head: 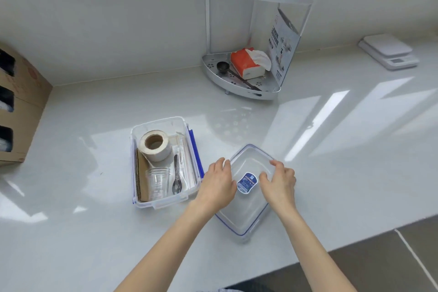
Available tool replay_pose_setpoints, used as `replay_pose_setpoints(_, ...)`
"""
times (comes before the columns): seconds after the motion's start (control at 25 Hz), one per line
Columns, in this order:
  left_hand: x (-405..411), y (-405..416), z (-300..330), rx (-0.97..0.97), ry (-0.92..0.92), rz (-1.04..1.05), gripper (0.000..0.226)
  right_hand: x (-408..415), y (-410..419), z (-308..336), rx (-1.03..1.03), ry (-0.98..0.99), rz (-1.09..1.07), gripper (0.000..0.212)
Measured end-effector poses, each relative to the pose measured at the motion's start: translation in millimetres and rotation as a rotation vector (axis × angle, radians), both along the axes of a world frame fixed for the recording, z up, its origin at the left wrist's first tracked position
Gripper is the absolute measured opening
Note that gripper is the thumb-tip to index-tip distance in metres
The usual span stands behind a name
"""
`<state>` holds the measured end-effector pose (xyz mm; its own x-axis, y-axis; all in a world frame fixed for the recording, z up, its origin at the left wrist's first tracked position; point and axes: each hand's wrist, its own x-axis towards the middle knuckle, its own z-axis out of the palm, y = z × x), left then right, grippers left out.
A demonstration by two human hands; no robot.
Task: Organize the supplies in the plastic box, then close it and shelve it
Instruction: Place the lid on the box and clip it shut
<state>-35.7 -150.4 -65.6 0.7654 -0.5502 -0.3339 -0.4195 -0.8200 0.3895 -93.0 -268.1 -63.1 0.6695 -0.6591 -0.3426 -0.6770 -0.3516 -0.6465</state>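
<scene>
Open box [166, 161] sat mid-counter [331, 137], packed with tape roll [155, 145], cups [158, 179], spoon [176, 180]. Lid [244, 216] lay just right, near the front edge. Left hand [216, 185] and right hand [279, 184] rested on it, fingers loosely spread, not yet gripping. Best grip opposite edges, lift level, align corners.

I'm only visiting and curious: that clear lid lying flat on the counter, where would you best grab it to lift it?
Probably by its two opposite long edges, one hand on each, coming from above. The lid lies flat on the counter, wide and thin, so only its rim offers purchase. The left hand and right hand already rest at those sides.
</scene>
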Motion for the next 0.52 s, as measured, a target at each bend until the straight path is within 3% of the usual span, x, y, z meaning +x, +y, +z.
replay_pose_setpoints(0.24,-12.5,-4.6,-11.2,0.079,0.067,0.031,0.062,-22.3,3.4,-7.0,0.046,0.186,-0.044,0.06)
replay_pose_setpoints(0.52,-16.7,-4.2,5.0,-0.016,0.03,0.08,0.055,-16.9,-1.8,6.8,0.128,0.09,-0.118,0.053)
